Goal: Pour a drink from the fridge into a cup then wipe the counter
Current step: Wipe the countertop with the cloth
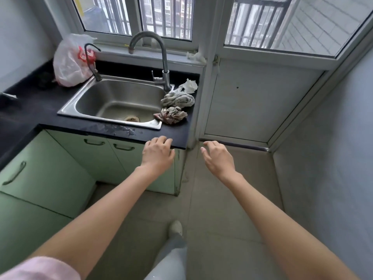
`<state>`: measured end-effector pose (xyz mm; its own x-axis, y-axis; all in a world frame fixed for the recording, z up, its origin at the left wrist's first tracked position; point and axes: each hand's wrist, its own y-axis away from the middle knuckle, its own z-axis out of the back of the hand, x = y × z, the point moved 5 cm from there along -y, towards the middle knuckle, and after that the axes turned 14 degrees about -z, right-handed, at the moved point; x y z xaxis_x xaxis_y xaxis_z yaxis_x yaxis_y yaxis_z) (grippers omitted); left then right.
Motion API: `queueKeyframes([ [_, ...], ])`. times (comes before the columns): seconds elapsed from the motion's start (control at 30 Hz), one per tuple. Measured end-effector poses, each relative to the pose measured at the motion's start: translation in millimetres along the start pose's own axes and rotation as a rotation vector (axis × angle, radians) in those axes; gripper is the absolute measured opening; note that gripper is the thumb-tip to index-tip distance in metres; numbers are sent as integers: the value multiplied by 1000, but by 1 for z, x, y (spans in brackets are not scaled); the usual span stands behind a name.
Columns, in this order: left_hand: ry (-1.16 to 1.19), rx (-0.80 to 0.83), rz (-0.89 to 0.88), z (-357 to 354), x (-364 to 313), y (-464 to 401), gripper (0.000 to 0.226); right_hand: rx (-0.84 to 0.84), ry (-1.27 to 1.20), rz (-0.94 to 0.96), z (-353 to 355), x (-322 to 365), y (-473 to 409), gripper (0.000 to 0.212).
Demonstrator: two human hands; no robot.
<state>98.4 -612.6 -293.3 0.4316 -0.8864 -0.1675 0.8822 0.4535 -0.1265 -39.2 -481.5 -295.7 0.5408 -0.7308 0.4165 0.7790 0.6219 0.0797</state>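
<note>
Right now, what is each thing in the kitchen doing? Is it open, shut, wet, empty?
Left hand: open, holding nothing.
Right hand: open, holding nothing.
Sink: no dishes in it, tap not running.
Tall faucet: no water coming out.
Counter: wet patch at front edge.
Rags: crumpled beside the sink.
Cabinet doors: shut.
Plastic bag: standing on the counter corner.

Single head-worn wide-angle view, looking forward and steeply down from standing height. It faces the steel sink (119, 102) set in the black table (36, 106), with barred windows (137, 15) across the top edge and the tiled floor (222, 209) below. Both forearms enter from the bottom corners; straight lines bow near the frame edges.
</note>
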Motion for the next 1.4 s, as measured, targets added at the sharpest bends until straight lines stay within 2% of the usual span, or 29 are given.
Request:
queueKeyframes([
  [0.37,3,-108,33,-5,78,-140,34,-27,0,83,1,57,-170,38],
  [0.7,45,-97,144,-40,125,-191,27,89,16,153,-45,76,-265,37],
  [0.97,-32,-89,272,-62,140,-238,24,183,18,286,-70,87,-358,37],
  [1.13,-43,-71,432,-72,145,-253,26,242,47,504,-89,108,-405,48],
  [1.33,-47,-25,574,-84,143,-250,27,363,372,697,-137,117,-433,82],
  [1.4,-50,-29,598,-84,144,-251,28,379,433,739,-148,116,-439,86],
])
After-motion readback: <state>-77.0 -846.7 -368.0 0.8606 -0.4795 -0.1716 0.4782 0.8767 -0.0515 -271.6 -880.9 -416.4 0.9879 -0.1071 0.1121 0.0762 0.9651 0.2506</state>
